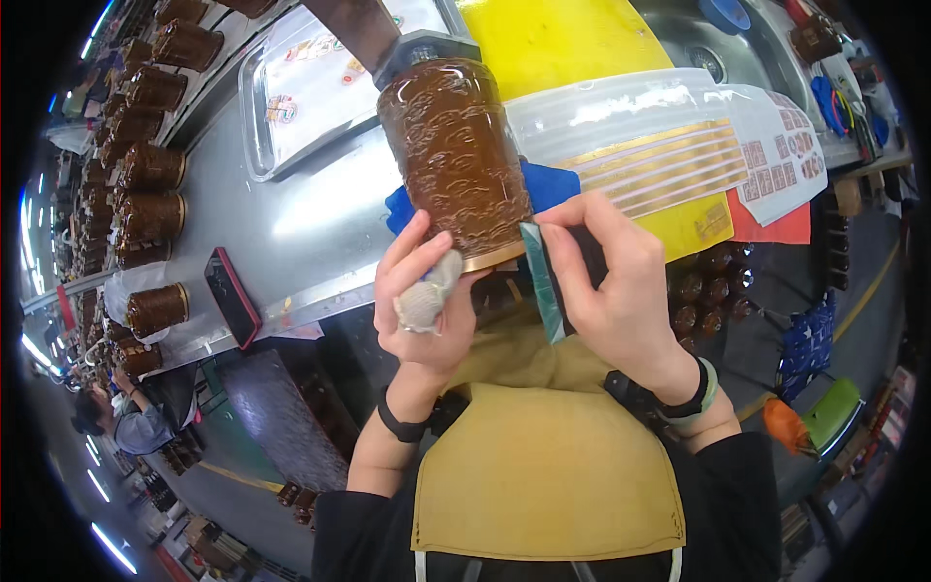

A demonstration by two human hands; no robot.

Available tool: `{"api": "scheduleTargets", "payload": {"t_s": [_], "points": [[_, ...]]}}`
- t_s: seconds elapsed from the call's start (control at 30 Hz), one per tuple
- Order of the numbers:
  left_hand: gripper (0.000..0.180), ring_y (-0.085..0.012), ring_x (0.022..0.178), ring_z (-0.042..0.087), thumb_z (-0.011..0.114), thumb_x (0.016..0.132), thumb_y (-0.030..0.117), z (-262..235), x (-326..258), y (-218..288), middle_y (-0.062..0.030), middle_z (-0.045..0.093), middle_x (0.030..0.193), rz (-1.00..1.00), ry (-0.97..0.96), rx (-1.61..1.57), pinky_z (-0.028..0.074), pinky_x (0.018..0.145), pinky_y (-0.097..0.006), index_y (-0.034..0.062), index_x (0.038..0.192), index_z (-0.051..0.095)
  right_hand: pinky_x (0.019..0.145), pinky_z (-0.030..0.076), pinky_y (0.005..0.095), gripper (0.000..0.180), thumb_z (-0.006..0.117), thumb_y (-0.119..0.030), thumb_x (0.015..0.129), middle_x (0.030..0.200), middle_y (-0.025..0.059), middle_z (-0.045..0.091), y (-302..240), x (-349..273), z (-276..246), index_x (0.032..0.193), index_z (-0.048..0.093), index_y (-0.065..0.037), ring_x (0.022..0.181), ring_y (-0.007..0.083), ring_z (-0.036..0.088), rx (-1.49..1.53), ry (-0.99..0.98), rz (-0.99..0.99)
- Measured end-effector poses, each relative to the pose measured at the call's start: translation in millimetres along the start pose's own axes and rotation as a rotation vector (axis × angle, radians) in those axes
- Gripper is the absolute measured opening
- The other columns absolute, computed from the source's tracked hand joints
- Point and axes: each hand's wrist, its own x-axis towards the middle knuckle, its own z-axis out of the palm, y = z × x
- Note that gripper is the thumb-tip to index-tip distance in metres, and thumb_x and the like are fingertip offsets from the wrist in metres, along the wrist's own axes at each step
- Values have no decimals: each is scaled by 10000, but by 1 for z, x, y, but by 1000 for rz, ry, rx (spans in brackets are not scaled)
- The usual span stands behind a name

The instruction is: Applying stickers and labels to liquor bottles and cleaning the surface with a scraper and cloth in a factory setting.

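A brown glazed jar with a raised pattern lies tilted, its gold-banded rim facing me. My left hand is closed around a pale greyish wad of cloth or sponge; its fingertips touch the jar beside the rim. Between thumb and forefinger, my right hand pinches a flat green strip, whose upper end meets the jar at the right of the rim. Blue material shows under the jar. A grey collar sits against the jar's far end.
A steel tray with decals lies at the far left of the metal bench, a phone near its edge. Gold-striped sheets and a decal sheet lie right, before a sink. Brown jars line the left shelf.
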Motion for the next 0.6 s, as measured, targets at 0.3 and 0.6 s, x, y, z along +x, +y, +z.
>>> {"api": "scheduleTargets", "payload": {"t_s": [0.3, 0.6], "points": [[381, -374, 1149, 654, 757, 793, -111, 0, 23, 14, -154, 690, 1194, 248, -205, 248, 545, 972, -409, -64, 1150, 632, 656, 525, 411, 67, 664, -19, 919, 850, 172, 667, -7, 2, 5, 961, 613, -7, 776, 374, 682, -43, -8, -52], [390, -321, 1237, 602, 671, 902, -102, -1, -15, -4, -182, 568, 1337, -162, 32, -116, 496, 1059, -445, -78, 1272, 554, 666, 524, 392, 50, 657, -25, 929, 833, 166, 671, 1, -3, -2, 963, 627, -3, 742, 348, 680, -14, 19, -6]]}}
